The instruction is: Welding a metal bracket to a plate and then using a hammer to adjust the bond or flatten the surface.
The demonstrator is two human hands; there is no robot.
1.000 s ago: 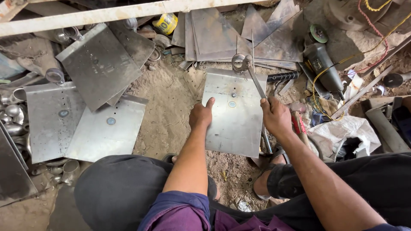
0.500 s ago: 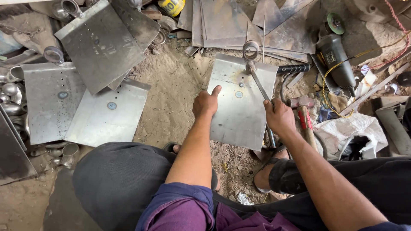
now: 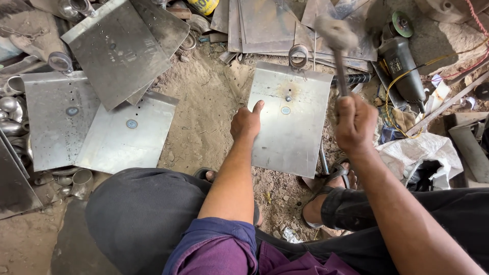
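Sheet (image 3: 290, 122), thin, stiff and likely sharp-edged, lies flat on the sandy ground, pinned at its left edge by the left hand (image 3: 245, 124) with fingers curled and thumb extended. A hammer (image 3: 336, 46), blurred, is gripped in the closed right hand (image 3: 355, 122) low on its handle, where it is best held.

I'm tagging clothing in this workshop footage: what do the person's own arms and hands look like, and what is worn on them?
Both forearms are bare. The left hand and right hand wear no gloves, rings or watch that can be seen. A purple short sleeve ends above the left elbow; the right sleeve is out of view.
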